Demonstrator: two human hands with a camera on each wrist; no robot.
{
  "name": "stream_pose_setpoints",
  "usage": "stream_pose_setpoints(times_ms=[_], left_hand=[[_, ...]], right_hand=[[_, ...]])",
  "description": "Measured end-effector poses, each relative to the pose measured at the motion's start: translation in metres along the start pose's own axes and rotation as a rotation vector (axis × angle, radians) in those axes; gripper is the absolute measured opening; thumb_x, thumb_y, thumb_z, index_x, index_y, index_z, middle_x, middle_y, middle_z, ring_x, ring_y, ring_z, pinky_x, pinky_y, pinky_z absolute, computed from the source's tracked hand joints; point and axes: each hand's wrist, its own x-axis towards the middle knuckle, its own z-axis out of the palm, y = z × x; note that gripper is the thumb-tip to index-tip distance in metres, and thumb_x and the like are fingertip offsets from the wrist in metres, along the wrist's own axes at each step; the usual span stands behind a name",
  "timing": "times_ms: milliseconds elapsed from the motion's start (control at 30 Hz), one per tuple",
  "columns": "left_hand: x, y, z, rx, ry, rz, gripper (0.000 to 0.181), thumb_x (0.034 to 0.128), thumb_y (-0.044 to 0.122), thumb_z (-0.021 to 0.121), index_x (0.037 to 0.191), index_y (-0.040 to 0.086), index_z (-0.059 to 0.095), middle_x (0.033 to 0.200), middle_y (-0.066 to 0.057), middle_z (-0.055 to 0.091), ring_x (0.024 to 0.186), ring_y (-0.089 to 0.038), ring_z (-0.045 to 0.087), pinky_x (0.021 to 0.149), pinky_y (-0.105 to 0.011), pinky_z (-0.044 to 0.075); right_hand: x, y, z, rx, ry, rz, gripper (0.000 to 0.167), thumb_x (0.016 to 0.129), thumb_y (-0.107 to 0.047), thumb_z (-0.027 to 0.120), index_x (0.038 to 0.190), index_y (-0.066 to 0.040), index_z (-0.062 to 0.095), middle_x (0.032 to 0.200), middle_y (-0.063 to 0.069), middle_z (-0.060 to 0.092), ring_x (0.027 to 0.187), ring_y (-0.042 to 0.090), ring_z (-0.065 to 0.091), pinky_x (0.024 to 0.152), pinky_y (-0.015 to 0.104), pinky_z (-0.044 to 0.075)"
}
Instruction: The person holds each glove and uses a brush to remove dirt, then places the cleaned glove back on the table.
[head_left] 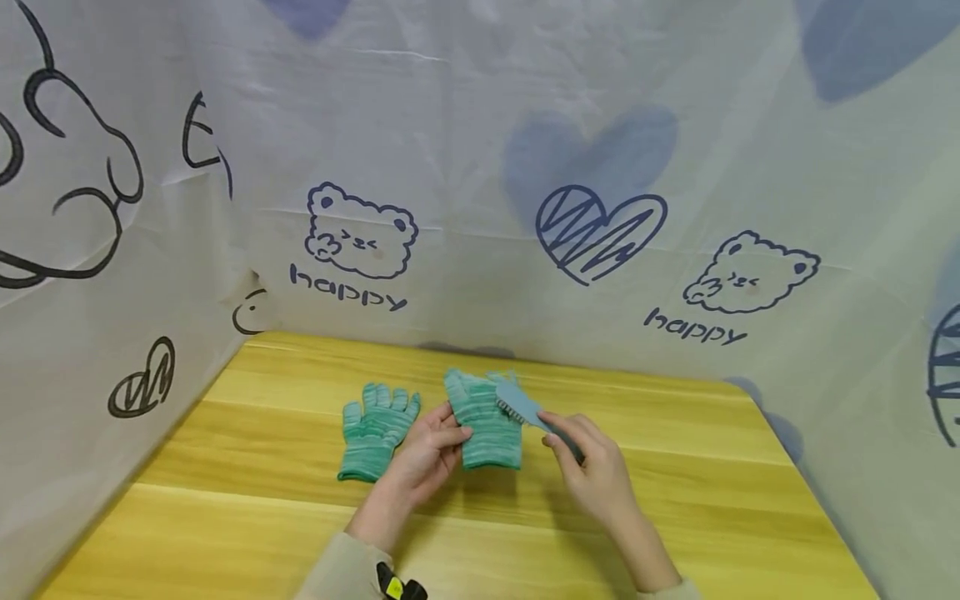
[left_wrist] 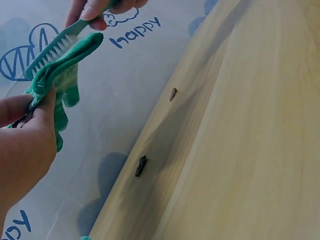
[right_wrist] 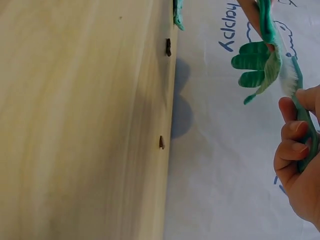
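Note:
My left hand [head_left: 426, 457] pinches a green striped knit glove [head_left: 489, 443] near its side edge, thumb on top, and holds it above the table. A blue-green brush [head_left: 522, 403] is in the grip of my right hand [head_left: 596, 467], which curls round its handle. Pale bristles face the raised glove and appear to touch its fabric; in the left wrist view the brush [left_wrist: 54, 50] lies along the glove [left_wrist: 70, 92]. Left of my left hand, a matching glove [head_left: 375, 437] lies flat on the table with its fingers pointing away. The right wrist view shows the held glove's fingers [right_wrist: 251, 62] hanging down.
The yellow wood-grain table [head_left: 225, 533] ends at a white cloth backdrop [head_left: 465, 167] printed with hearts, bears and "happy". Another cloth wall [head_left: 67, 350] stands along the left side. A black strap with a yellow patch [head_left: 396, 585] sits at my left sleeve.

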Motion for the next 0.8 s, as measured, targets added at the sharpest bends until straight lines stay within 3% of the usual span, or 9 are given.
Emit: stream_pose_setpoints(times_ms=[33,100,267,433,533,667,800], left_hand=[[0.000,0.001,0.000,0.000,-0.002,-0.001,0.081,0.1005,-0.014,0.043,0.165,0.001,-0.004,0.099,0.000,0.043,0.064,-0.007,0.023,0.063,-0.021,0.033],[0.000,0.000,0.000,0.001,-0.006,-0.001,0.079,0.1004,-0.014,0.043,0.165,0.000,0.000,0.085,0.004,0.033,0.064,-0.007,0.025,0.064,-0.021,0.034],[0.000,-0.004,0.000,0.011,-0.032,0.006,0.076,0.0996,-0.015,0.043,0.165,-0.002,0.006,0.071,0.007,0.030,0.064,-0.007,0.028,0.066,-0.018,0.038],[-0.001,-0.006,0.000,0.042,-0.064,0.015,0.076,0.0995,-0.015,0.044,0.164,-0.003,0.007,0.065,0.008,0.029,0.061,-0.008,0.024,0.062,-0.018,0.034],[0.000,-0.006,0.000,0.053,-0.080,0.022,0.074,0.0996,-0.015,0.044,0.164,-0.004,0.009,0.068,0.009,0.037,0.065,-0.004,0.035,0.067,-0.016,0.043],[0.001,-0.006,0.000,0.041,-0.080,0.023,0.076,0.0993,-0.015,0.044,0.164,-0.004,0.005,0.071,0.009,0.041,0.070,-0.002,0.043,0.072,-0.014,0.047],[0.001,-0.005,0.000,0.022,-0.072,0.021,0.076,0.0989,-0.016,0.043,0.164,-0.003,0.007,0.071,0.009,0.035,0.067,-0.004,0.034,0.071,-0.016,0.044]], right_hand=[[0.001,0.000,0.000,0.006,0.000,0.008,0.037,0.097,0.004,0.069,0.131,-0.009,0.071,0.101,0.004,0.071,0.075,0.007,0.063,0.057,0.014,0.045],[0.003,-0.002,-0.002,0.009,0.019,0.007,0.037,0.096,0.005,0.069,0.131,-0.008,0.071,0.101,0.004,0.070,0.078,0.009,0.066,0.057,0.014,0.046],[0.007,-0.009,-0.003,0.006,0.072,-0.041,0.042,0.092,0.011,0.071,0.130,-0.006,0.071,0.101,0.005,0.070,0.076,0.012,0.066,0.058,0.014,0.048],[0.005,-0.013,0.001,-0.041,-0.001,-0.051,0.041,0.095,0.004,0.071,0.133,-0.010,0.071,0.107,0.003,0.071,0.073,0.007,0.059,0.063,0.014,0.048],[0.003,-0.011,0.001,-0.067,-0.016,-0.028,0.040,0.095,0.003,0.072,0.133,-0.010,0.071,0.107,0.003,0.071,0.069,0.005,0.053,0.058,0.013,0.044],[0.002,-0.006,-0.001,-0.102,0.040,-0.027,0.040,0.092,0.006,0.074,0.130,-0.008,0.072,0.103,0.005,0.071,0.067,0.005,0.056,0.054,0.012,0.041],[0.004,-0.004,-0.005,-0.121,0.096,-0.029,0.041,0.091,0.006,0.075,0.129,-0.009,0.073,0.102,0.006,0.071,0.066,0.005,0.054,0.055,0.012,0.041]])
